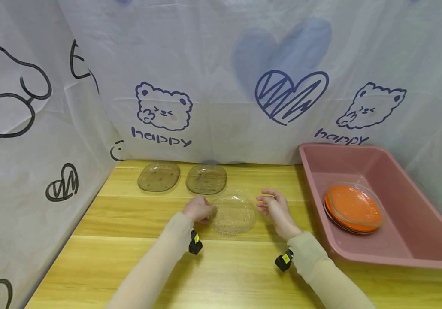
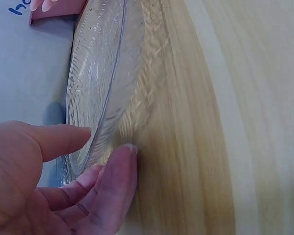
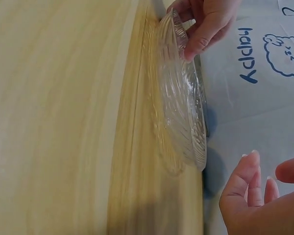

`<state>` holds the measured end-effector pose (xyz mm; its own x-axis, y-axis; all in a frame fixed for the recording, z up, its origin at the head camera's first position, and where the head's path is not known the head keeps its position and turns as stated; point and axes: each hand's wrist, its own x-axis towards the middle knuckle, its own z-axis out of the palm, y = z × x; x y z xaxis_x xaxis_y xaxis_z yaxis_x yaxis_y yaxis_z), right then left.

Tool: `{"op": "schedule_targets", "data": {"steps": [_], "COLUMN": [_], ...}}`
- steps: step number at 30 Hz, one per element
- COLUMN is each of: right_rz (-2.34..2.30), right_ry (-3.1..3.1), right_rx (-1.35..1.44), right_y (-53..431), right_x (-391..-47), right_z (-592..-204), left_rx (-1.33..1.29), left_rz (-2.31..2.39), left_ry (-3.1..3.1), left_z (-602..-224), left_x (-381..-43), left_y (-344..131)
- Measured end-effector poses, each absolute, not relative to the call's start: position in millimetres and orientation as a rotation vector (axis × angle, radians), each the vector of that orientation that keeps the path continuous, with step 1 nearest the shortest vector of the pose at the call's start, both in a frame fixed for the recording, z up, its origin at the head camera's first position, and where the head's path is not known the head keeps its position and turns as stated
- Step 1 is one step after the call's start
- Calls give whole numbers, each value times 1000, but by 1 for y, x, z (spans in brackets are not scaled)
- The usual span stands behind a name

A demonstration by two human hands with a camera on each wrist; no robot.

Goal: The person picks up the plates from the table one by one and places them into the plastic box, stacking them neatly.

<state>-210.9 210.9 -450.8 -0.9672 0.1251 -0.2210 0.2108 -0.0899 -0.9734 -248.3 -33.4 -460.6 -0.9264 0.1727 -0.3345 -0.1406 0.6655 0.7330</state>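
Observation:
A clear plastic or glass plate (image 1: 233, 213) with a ridged surface is at the middle of the table. My left hand (image 1: 199, 209) pinches its left rim, thumb on the upper side and fingers beneath, as the left wrist view shows. In the right wrist view the plate (image 3: 182, 98) casts a patterned shadow on the wood below it. My right hand (image 1: 276, 210) is just off the plate's right side, fingers loosely bent and holding nothing. Two brownish see-through plates, one on the left (image 1: 159, 176) and one nearer the middle (image 1: 206, 179), lie behind my left hand.
To the right stands a pink basin (image 1: 410, 206). Inside it a stack holds an orange plate (image 1: 350, 204) with a clear plate over it. White cloth (image 1: 221, 128) with drawings hangs behind the wooden table (image 1: 221, 274) and along its left side.

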Motion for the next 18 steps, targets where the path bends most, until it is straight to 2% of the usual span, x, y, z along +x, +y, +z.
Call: {"op": "schedule_targets", "data": {"steps": [18], "right_rz": [-2172], "right_ry": [2205], "right_rx": [328], "right_y": [211], "right_x": [-205], "right_z": [-456], "left_rx": [63], "left_rz": [1185], "left_ry": [2491], "left_z": [-465], "left_x": [-247], "left_y": [-33]}}
